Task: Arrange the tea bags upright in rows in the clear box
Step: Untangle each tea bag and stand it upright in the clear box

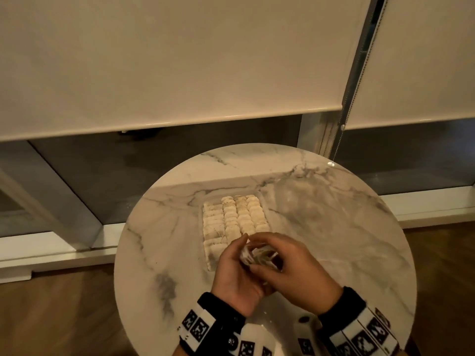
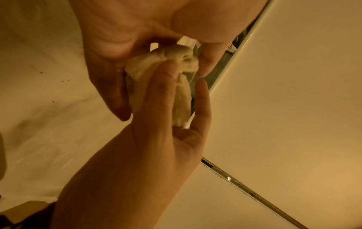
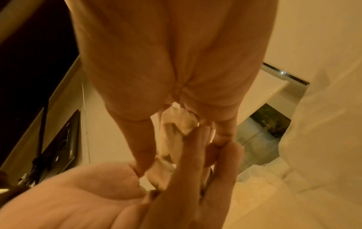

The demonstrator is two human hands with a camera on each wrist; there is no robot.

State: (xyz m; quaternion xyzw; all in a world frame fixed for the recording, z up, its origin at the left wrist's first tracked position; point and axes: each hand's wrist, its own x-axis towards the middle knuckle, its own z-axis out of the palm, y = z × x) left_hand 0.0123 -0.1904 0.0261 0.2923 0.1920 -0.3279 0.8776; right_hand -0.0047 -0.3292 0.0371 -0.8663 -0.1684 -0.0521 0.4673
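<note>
Both hands, left hand (image 1: 235,273) and right hand (image 1: 295,265), hold a pale crumpled tea bag bundle (image 1: 257,255) in one shared grip; beyond it, the clear box (image 1: 209,263) of upright rows.

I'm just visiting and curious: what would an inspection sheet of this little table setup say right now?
Surface: round marble-look table, a few dark specks in the left wrist view.
Job's things: clear box with four rows of tea bags; its near end is hidden by the hands.
Held: small bunch of tea bags above the box's near end.
Clutter: nothing seen.
Hands: left hand and right hand both grip the bunch; marker bands on both wrists.
Cables: blind chain hanging behind the table.
Surroundings: roller blinds, wooden floor.
</note>
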